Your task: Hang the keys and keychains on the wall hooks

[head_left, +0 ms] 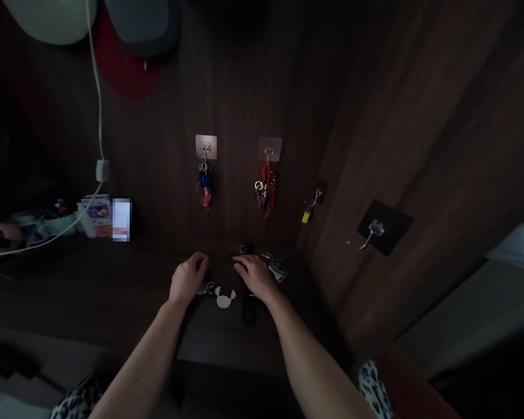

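My left hand (188, 279) rests low over the dark wooden shelf, fingers loosely bent, thumb a little apart from them. Beside its wrist lie metal key rings (210, 287) joined to a white mouse-head keychain (224, 298) with a red bow. My right hand (254, 274) is over the shelf too, its fingers reaching left and apart from the thumb. To its right is a bunch of silver keys (278, 269); a small ring (243, 249) lies behind its fingertips. A black car key fob (248, 311) sits below the right hand. I see nothing held in either hand.
Wall hooks carry blue and red keys (205, 183), red-corded keys (266, 189) and a yellow tag (306, 216). A bare hook (371, 230) is on the right panel. Small boxes (98, 215) and a white cable (96, 81) are left; caps (142, 26) hang above.
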A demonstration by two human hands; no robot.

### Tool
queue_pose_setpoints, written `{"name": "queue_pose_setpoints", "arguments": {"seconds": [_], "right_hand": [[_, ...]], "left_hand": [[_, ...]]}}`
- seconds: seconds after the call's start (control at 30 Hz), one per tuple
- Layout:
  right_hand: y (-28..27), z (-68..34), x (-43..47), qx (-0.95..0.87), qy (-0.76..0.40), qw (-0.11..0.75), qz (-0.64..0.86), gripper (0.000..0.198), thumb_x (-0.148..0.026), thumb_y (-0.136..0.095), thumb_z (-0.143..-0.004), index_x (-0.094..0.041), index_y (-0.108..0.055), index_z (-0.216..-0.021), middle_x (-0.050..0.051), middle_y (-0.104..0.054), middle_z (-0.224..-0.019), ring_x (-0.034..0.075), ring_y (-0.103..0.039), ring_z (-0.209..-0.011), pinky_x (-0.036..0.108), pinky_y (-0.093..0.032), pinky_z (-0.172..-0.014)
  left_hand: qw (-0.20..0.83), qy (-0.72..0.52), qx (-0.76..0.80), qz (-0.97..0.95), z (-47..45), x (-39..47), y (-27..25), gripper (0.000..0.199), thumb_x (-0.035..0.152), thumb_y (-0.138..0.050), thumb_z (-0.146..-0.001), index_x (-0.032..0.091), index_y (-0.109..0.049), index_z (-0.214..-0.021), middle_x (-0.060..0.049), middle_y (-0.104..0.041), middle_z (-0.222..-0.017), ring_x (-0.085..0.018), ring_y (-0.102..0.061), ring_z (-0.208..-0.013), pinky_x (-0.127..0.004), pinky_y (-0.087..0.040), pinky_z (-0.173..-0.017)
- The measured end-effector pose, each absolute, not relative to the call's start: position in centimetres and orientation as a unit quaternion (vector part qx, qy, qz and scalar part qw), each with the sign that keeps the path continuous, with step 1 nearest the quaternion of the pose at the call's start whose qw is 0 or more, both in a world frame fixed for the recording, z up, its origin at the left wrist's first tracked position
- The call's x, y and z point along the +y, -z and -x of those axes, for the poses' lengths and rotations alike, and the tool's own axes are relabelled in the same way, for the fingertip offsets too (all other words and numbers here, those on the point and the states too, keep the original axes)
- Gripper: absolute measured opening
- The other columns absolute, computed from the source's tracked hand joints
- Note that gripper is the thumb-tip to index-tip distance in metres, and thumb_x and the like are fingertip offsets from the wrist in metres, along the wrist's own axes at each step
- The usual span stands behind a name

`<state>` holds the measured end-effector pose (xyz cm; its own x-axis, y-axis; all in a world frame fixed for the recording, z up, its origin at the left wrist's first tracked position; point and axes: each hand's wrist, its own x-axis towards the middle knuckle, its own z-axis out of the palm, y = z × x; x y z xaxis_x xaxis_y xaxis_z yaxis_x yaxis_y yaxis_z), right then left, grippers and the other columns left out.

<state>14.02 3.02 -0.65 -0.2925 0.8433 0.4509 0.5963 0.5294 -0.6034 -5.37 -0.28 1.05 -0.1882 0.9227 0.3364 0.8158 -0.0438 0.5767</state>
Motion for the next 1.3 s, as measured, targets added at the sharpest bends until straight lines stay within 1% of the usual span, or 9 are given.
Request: {"name": "queue_pose_setpoints", "arguments": {"seconds": [0.13,0.23,0.33,0.47,0.6,0.73,0.9,1.03,1.3], "right_hand": [[1.1,-13.3,2.7,-0.81,-0.153,0.298,0.481,0.029,-0.041,-0.049,-0.083,-0.034,-0.06,-0.11,0.003,-0.054,-0.126,0.025,-0.039,-0.123,0.049,-0.019,-0.102],[1.3,-13.0,2.6,-0.815,-0.165,0.286,0.477,0.028,-0.036,-0.05,-0.083,-0.033,-0.06,-0.109,0.002,-0.054,-0.127,0.025,-0.036,-0.126,0.054,-0.012,-0.103],[1.3,-13.1,2.7,-0.811,-0.173,0.316,0.461,0.024,-0.027,-0.051,-0.082,-0.03,-0.063,-0.103,0.003,-0.062,-0.117,0.024,-0.045,-0.119,0.051,-0.017,-0.102],[1.0,-13.8,2.9,-0.81,-0.135,0.326,0.47,0.017,-0.02,-0.052,-0.08,-0.025,-0.068,-0.082,0.002,-0.069,-0.093,0.021,-0.058,-0.098,0.038,-0.032,-0.093],[0.6,-14.2,2.8,-0.78,-0.065,0.312,0.538,0.015,-0.016,-0.052,-0.076,-0.023,-0.065,-0.071,0.004,-0.067,-0.081,0.021,-0.059,-0.085,0.032,-0.037,-0.081],[0.4,-14.2,2.5,-0.763,-0.023,0.319,0.562,0.012,-0.014,-0.051,-0.074,-0.022,-0.06,-0.071,0.005,-0.062,-0.084,0.021,-0.054,-0.089,0.031,-0.034,-0.077],[0.8,-13.8,2.7,-0.786,-0.057,0.317,0.528,0.016,-0.017,-0.058,-0.073,-0.025,-0.06,-0.086,0.002,-0.06,-0.097,0.021,-0.05,-0.098,0.033,-0.033,-0.081],[0.8,-13.6,3.0,-0.793,-0.079,0.321,0.512,0.009,-0.021,-0.059,-0.075,-0.026,-0.063,-0.081,0.003,-0.062,-0.094,0.022,-0.05,-0.098,0.034,-0.033,-0.083],[-0.1,-13.2,2.8,-0.745,-0.204,0.469,0.428,0.01,-0.024,-0.055,-0.077,-0.023,-0.065,-0.075,0.001,-0.066,-0.081,0.017,-0.057,-0.085,0.03,-0.039,-0.08]], "left_hand": [[0.08,-0.313,0.672,-0.666,5.2,-0.2,-0.7,0.026,0.038,-0.038,-0.085,0.026,-0.061,-0.087,-0.001,-0.068,-0.078,-0.017,-0.061,-0.072,-0.021,-0.036,-0.058],[0.083,-0.312,0.667,-0.671,5.2,-0.2,-0.7,0.027,0.038,-0.037,-0.085,0.025,-0.06,-0.087,-0.001,-0.067,-0.078,-0.017,-0.061,-0.071,-0.022,-0.035,-0.058],[0.084,-0.316,0.665,-0.672,5.3,-0.2,-0.7,0.026,0.038,-0.037,-0.085,0.025,-0.06,-0.086,-0.001,-0.067,-0.077,-0.017,-0.061,-0.071,-0.022,-0.035,-0.058],[0.079,-0.309,0.666,-0.675,5.4,-0.2,-0.5,0.026,0.038,-0.037,-0.085,0.026,-0.06,-0.088,-0.002,-0.067,-0.081,-0.017,-0.061,-0.072,-0.022,-0.035,-0.058],[0.068,-0.298,0.674,-0.673,5.4,-0.2,-0.5,0.026,0.038,-0.038,-0.085,0.026,-0.061,-0.09,-0.002,-0.068,-0.084,-0.018,-0.061,-0.076,-0.023,-0.036,-0.059],[0.072,-0.293,0.675,-0.674,5.4,-0.2,-0.5,0.026,0.037,-0.038,-0.085,0.026,-0.061,-0.091,-0.002,-0.068,-0.084,-0.017,-0.061,-0.077,-0.022,-0.037,-0.06],[0.077,-0.304,0.664,-0.679,5.5,-0.1,-0.3,0.026,0.037,-0.038,-0.085,0.026,-0.061,-0.09,-0.002,-0.068,-0.083,-0.017,-0.061,-0.076,-0.022,-0.038,-0.061],[0.084,-0.315,0.652,-0.685,5.4,-0.1,-0.4,0.026,0.037,-0.039,-0.085,0.026,-0.061,-0.091,-0.002,-0.068,-0.082,-0.017,-0.061,-0.075,-0.023,-0.039,-0.062],[0.108,-0.38,0.552,-0.734,4.5,-0.7,-1.4,0.026,0.033,-0.039,-0.086,0.023,-0.062,-0.095,-0.003,-0.066,-0.097,-0.016,-0.059,-0.091,-0.026,-0.042,-0.082]]}}
